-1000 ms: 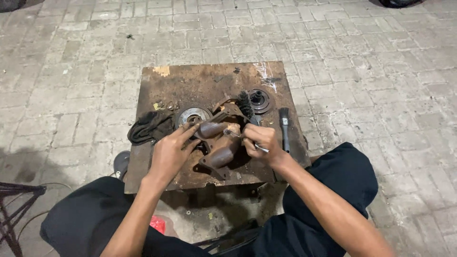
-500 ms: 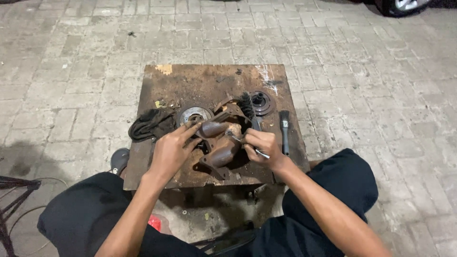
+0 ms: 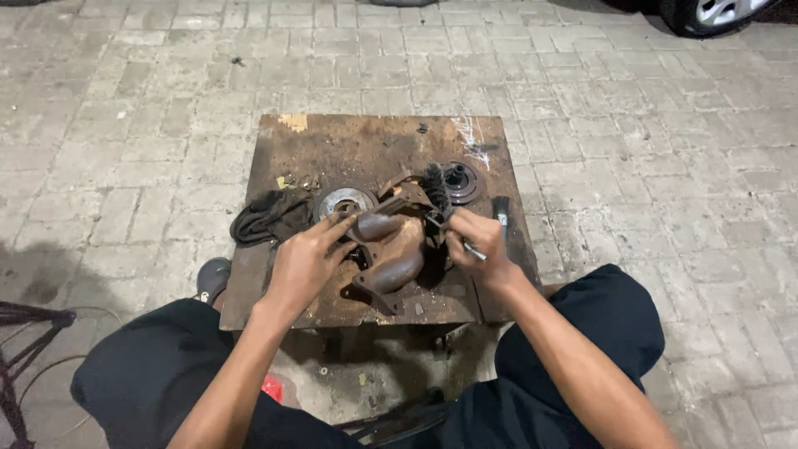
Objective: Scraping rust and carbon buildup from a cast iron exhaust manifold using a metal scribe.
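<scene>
Paved brick ground [image 3: 125, 100] surrounds a low, rusty work table [image 3: 366, 141], the reference point for all that follows. The seated person's knees, in dark trousers, flank its near edge.

At the table's centre lies the largest part, a rusty cast manifold [image 3: 397, 249] with tubular branches, lying flat on its side, apparently so the upper faces can be reached. Just behind it to the left sits a round metal hub disc [image 3: 342, 199]; further left, hanging over the table's left edge, a bundle of black rubber [image 3: 268, 216]. Behind the manifold to the right rests a dark pulley-like disc [image 3: 460, 180]. A black-handled tool [image 3: 501, 209] lies at the right edge, within easy reach.

The left hand [image 3: 303, 262] is spread, fingers pressed onto the manifold's upper branch, apparently to steady it. The right hand [image 3: 478, 245] is closed around a wire brush [image 3: 438, 193], bristles up at the manifold's right end, apparently for scrubbing off rust.
</scene>
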